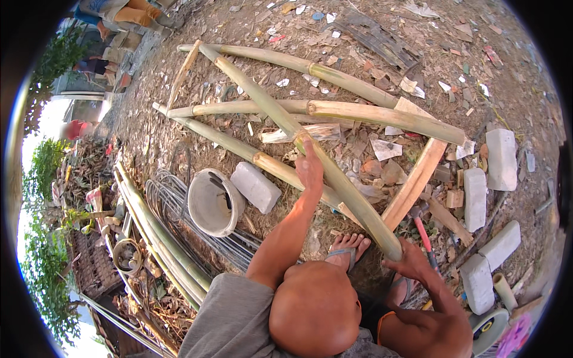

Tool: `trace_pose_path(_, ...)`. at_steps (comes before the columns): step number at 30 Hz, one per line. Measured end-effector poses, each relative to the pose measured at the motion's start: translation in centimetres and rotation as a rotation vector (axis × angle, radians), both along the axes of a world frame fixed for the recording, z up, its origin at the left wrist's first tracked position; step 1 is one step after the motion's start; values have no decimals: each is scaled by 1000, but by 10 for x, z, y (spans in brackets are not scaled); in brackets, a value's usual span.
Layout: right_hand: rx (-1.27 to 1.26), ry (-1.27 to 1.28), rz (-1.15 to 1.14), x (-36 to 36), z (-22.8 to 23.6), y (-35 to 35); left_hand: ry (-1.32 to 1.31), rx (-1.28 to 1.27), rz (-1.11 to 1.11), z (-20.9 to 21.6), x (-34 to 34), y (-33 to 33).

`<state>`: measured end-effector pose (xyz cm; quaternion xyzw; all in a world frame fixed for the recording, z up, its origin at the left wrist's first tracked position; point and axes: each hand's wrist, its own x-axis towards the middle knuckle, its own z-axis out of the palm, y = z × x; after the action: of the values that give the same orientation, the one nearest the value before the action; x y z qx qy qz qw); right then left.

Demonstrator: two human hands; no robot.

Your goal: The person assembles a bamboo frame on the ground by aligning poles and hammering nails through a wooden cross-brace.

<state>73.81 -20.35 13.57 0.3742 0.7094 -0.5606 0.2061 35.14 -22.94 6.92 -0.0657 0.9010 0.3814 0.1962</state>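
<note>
A long green bamboo pole (343, 182) runs diagonally across the frame of other poles, its near end beside my foot. My left hand (309, 168) grips this pole around its middle, next to a pale cut patch; some fingers are hidden. At the near end, my right hand (413, 260) is closed round the pole. Beneath it lie a split-topped bamboo pole (382, 117), another bamboo pole (230, 140) and a far bamboo pole (286, 60). A wooden board (415, 184) joins them on the right, and a thin wooden strip (183, 76) at the far left.
A hammer (421, 232) with a red handle lies by my right hand. White blocks (476, 199) stand to the right. On the left are a whitish bucket (213, 203), metal rods (170, 194) and more bamboo (161, 230). Another person (134, 13) is at the far left.
</note>
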Motion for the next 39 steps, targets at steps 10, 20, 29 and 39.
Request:
trace_pose_path(10, 80, 18, -5, -3, -20, 13, -47, 12, 7, 2, 0, 14)
trace_pose_path(20, 47, 107, -34, -6, -65, 15, -16, -25, -9, -3, -11, 26)
trace_pose_path(29, 25, 66, -49, 14, -23, 18, 24, -58, -28, 1, 8, 18)
trace_pose_path(39, 151, 66, 49, 6, -16, 25, 8, 43, -54, -15, -11, 12)
